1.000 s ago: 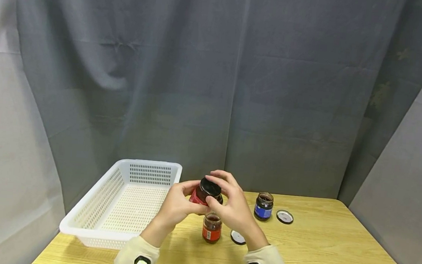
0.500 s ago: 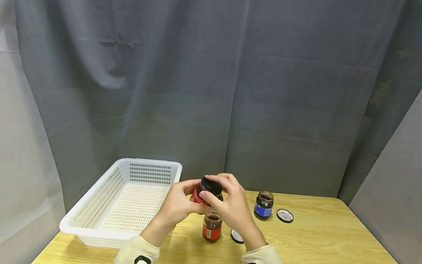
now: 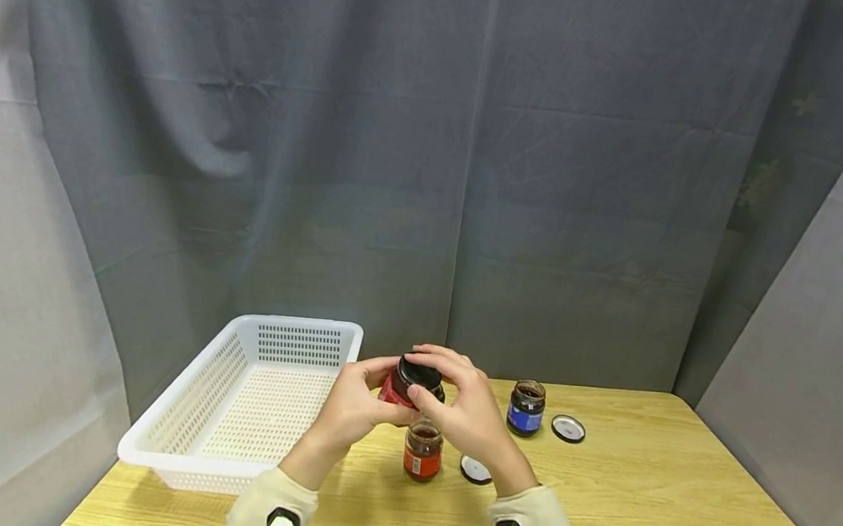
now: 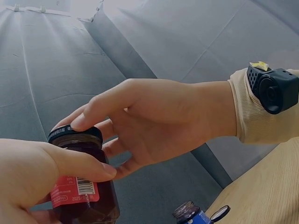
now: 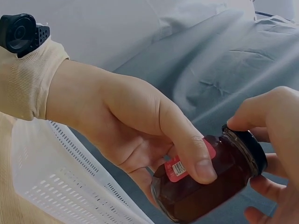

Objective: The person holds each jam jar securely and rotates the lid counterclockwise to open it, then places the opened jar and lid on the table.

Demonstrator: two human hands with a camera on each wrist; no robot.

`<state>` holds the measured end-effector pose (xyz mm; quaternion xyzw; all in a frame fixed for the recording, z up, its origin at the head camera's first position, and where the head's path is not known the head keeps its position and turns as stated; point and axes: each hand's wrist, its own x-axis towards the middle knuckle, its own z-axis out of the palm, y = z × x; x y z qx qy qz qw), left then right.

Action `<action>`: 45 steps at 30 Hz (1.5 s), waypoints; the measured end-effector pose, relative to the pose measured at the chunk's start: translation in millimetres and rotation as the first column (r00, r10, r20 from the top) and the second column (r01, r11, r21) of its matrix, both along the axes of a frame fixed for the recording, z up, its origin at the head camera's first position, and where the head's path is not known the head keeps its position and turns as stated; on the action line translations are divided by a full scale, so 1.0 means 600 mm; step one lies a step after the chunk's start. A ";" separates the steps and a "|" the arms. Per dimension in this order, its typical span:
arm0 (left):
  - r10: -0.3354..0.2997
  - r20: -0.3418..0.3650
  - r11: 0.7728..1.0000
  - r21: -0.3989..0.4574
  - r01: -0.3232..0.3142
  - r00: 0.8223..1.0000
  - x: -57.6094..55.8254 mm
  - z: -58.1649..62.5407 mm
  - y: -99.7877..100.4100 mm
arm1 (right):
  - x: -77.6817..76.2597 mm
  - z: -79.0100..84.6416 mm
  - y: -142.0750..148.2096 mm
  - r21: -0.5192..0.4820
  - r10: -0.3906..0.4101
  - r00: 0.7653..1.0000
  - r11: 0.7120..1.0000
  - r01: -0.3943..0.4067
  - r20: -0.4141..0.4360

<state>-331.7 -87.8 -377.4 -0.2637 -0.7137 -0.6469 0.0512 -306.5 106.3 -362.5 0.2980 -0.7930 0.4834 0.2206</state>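
My left hand [image 3: 351, 403] grips a dark glass jar [image 5: 205, 186] with a pinkish-red label, held tilted above the table. On the jar's mouth sits a black lid [image 3: 421, 373], which my right hand [image 3: 465, 405] pinches at its rim between thumb and fingers. In the left wrist view the lid lies across the mouth; whether it is threaded on cannot be told. Just below the hands, an uncapped jar with a red-orange label [image 3: 423, 454] stands upright on the table. Beside it lies an upturned lid [image 3: 475, 470], partly hidden by my right wrist.
A white perforated plastic basket [image 3: 171, 462] stands on the left of the wooden table [image 3: 642, 491]. Right of the hands are an uncapped jar with a blue label [image 3: 526, 410] and another upturned lid [image 3: 568, 429]. Grey curtains [image 3: 583, 227] hang behind and at the sides.
The right fingers and thumb have shifted round the black lid, which sits flatter over the jar's mouth than a second ago. The left hand has kept its grip on the jar.
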 end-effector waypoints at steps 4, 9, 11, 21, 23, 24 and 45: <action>-0.002 0.008 1.000 0.005 0.002 1.000 -0.001 -0.002 0.000 | 0.001 0.001 -0.001 -0.005 0.016 1.000 1.000 -0.016 -0.003; 0.009 0.036 1.000 0.005 -0.009 0.999 -0.001 -0.001 -0.001 | 0.000 -0.001 -0.003 -0.029 0.039 0.999 0.999 -0.040 -0.032; 0.012 0.039 1.000 0.003 -0.013 0.999 -0.001 0.000 -0.001 | 0.000 -0.001 -0.004 -0.033 0.035 0.998 0.999 -0.036 -0.045; 0.009 0.049 1.000 0.002 -0.010 0.999 -0.003 0.000 -0.003 | -0.001 -0.002 -0.006 -0.037 -0.012 0.996 0.999 0.009 -0.086; 0.016 0.054 1.000 -0.001 -0.016 0.998 -0.003 0.000 -0.003 | -0.001 -0.003 -0.010 -0.051 -0.037 0.995 0.998 0.033 -0.089; 0.018 0.054 1.000 -0.004 -0.018 0.998 -0.003 0.000 -0.003 | -0.001 -0.003 -0.013 -0.062 -0.054 0.994 0.997 0.049 -0.090; -0.032 0.058 0.999 0.044 0.029 0.998 -0.003 0.002 -0.005 | 0.000 -0.007 -0.031 -0.141 -0.047 0.994 0.989 0.033 -0.101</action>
